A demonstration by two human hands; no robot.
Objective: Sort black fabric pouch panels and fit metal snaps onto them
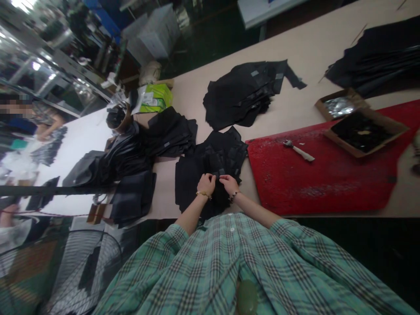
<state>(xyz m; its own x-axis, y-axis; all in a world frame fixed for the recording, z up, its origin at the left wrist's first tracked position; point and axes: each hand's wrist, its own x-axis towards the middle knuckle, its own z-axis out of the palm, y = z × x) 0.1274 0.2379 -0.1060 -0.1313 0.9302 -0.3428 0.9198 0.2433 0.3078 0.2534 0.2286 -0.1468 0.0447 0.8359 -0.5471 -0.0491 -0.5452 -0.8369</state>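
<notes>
My left hand [206, 183] and my right hand [229, 183] are close together over a pile of black fabric pieces [190, 177] at the table's front edge. Both hands have their fingers pinched at a small pale tag [221, 172] on the top piece. The fingertips of the two hands nearly meet. Whether each one grips the tag or the black cloth beside it is too small to make out. The fabric under the hands lies in overlapping layers, fanned out toward the back right.
Right of the pile lies a red board [315, 183] carrying a white-handled tool [303, 153] and an open box of dark small parts [364, 131]. More black fabric stacks [239, 92] lie behind and to the left. A fan guard [82, 271] stands lower left; another person sits far left.
</notes>
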